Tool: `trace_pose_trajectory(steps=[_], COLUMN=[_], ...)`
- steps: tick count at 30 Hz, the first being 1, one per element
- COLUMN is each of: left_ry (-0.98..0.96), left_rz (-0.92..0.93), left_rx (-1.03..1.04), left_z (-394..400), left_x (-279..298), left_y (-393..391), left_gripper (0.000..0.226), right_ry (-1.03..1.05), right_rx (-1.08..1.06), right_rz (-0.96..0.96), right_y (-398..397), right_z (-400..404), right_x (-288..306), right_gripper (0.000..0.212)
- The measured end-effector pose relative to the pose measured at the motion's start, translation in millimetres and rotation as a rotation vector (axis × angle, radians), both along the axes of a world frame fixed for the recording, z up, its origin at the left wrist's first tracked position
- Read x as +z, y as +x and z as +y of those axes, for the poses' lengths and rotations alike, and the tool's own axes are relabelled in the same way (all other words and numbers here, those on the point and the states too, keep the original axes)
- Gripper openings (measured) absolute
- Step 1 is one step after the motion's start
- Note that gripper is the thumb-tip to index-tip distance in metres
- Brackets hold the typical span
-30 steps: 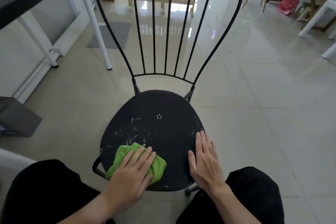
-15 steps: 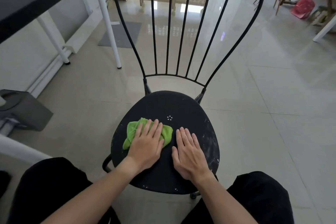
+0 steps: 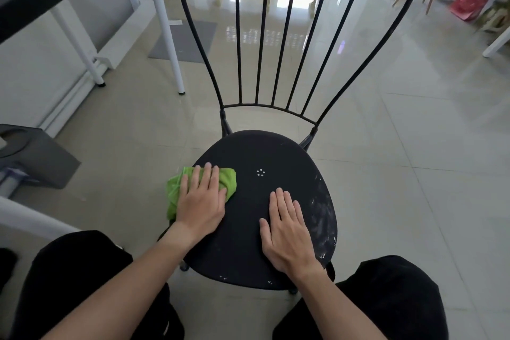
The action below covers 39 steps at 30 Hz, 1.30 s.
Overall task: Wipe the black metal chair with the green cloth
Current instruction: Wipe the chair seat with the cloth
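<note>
The left hand (image 3: 202, 199) presses flat, fingers straight, on the crumpled green cloth (image 3: 176, 188) at the left edge of the black metal chair (image 3: 248, 229) seat. To its right, the right hand (image 3: 287, 229) lies open and flat on the bare seat, white smudges just beyond its outer side.

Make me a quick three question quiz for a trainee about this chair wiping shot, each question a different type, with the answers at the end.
1. True or false: the right hand is holding the green cloth.
2. Multiple choice: where on the black metal chair do white smudges remain? A) on the backrest bars B) along the seat's right edge C) under the cloth only
3. Fill in: the left hand presses the cloth flat at the seat's ____ edge.

Key: 1 false, the right hand lies flat on the bare seat; 2 B; 3 left.
</note>
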<state>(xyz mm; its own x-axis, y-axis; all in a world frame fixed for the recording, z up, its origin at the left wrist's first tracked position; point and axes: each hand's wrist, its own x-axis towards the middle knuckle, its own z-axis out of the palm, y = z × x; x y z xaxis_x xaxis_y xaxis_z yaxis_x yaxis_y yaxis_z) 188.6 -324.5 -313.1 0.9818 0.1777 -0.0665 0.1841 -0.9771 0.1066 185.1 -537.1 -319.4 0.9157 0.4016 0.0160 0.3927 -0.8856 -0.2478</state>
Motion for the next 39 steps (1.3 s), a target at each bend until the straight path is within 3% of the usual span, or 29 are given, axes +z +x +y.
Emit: trace_pose_trajectory(steps=[5,10,19,23,27,33,39], left_ry=[-0.029,-0.301,-0.048,-0.042,-0.041,-0.021,-0.020], left_rz=[0.007,0.026,0.019,0.057,0.090,0.050,0.004], left_rx=[-0.195,-0.363,-0.162,0.031,0.057,-0.198,-0.539], left_z=[-27,-51,-13,22,19,-26,-46], left_x=[7,14,5,4,7,8,4], left_y=[1,-58,-116,-82,-28,-13,-70], left_gripper=[0.067,0.065,0.068,0.070,0.072,0.066,0.065], right_ry=[0.020,0.094,0.007,-0.028,-0.036,-0.038,-0.045], right_rx=[-0.019,-0.028,-0.016,-0.042,-0.071,-0.092,-0.128], right_rz=[-0.013,-0.059,-0.058,-0.067,-0.073,-0.081,-0.095], right_y=[1,-4,-19,-17,-14,-7,6], right_z=[3,22,13,0,-6,-10,-22], right_x=[1,9,1,0,1,5,6], right_gripper=[0.070,0.064,0.062,0.064,0.065,0.065,0.067])
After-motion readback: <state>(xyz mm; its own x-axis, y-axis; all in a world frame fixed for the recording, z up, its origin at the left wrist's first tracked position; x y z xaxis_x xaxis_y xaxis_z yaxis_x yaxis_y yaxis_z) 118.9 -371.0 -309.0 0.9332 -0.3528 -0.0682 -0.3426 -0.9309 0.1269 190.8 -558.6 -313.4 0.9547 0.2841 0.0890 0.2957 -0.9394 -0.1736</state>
